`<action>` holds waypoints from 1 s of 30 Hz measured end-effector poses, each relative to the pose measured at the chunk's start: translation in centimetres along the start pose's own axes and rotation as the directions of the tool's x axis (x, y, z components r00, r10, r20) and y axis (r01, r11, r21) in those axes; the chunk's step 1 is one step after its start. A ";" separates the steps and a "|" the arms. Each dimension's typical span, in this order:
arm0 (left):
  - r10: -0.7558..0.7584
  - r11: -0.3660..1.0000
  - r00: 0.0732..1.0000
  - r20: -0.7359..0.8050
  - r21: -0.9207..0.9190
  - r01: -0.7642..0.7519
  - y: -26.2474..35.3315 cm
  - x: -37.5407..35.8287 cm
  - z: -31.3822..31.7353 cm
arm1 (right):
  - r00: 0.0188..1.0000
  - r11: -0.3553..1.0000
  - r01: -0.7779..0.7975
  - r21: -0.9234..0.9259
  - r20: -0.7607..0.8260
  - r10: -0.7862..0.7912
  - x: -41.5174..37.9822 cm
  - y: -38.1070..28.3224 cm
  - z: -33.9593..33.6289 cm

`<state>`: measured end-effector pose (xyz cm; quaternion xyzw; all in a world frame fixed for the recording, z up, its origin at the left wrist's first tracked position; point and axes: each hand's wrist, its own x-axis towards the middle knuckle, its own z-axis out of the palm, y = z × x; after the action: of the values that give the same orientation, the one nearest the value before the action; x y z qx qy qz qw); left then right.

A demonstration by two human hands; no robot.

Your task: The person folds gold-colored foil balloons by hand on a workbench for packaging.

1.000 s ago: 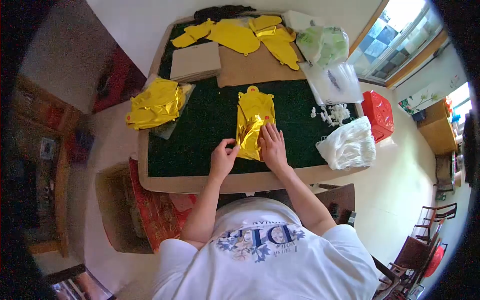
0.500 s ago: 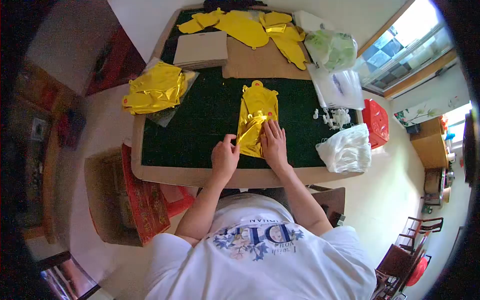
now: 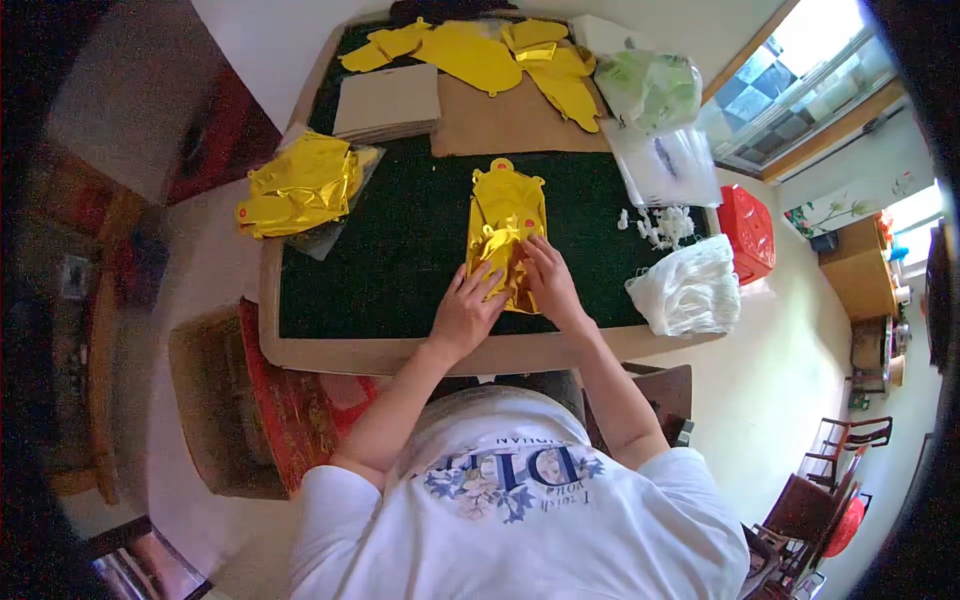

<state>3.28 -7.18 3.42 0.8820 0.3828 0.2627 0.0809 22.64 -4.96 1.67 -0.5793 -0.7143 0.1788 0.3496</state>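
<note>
A flat gold foil balloon [image 3: 508, 195], folded into a long strip, lies on the dark green table top in front of me. Its near half is crumpled and doubled over, and small tabs with red dots show at the far end and right side. My left hand [image 3: 468, 312] rests on the lower left of the foil, fingers spread over it. Against the right edge, my right hand [image 3: 555, 285] touches the folded part with bent, slightly parted fingers; its thumb is hard to make out.
A gold foil stack [image 3: 300, 185] lies on clear plastic at left. Farther back are grey-brown cardboard sheets [image 3: 388, 100] and flat yellow pieces [image 3: 470, 58]. Plastic bags [image 3: 665, 165], small white pieces [image 3: 668, 228] and a white string bundle [image 3: 688, 288] sit at right, beside a red stool [image 3: 746, 235].
My left hand has moved from beside the foil onto its lower left part. My right hand's fingers have gone from lying flat to bent at the right edge. The view has shifted slightly.
</note>
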 end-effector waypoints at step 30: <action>-0.084 0.995 0.995 0.056 -0.048 0.086 -0.3 -0.5 1.3 | 0.861 0.864 -0.495 0.092 0.185 0.473 -5.3 -2.1 -4.6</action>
<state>3.45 -7.27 1.98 0.8694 0.4110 0.2447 0.1242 24.87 -11.24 4.71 -0.6992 -0.5569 0.3541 0.2750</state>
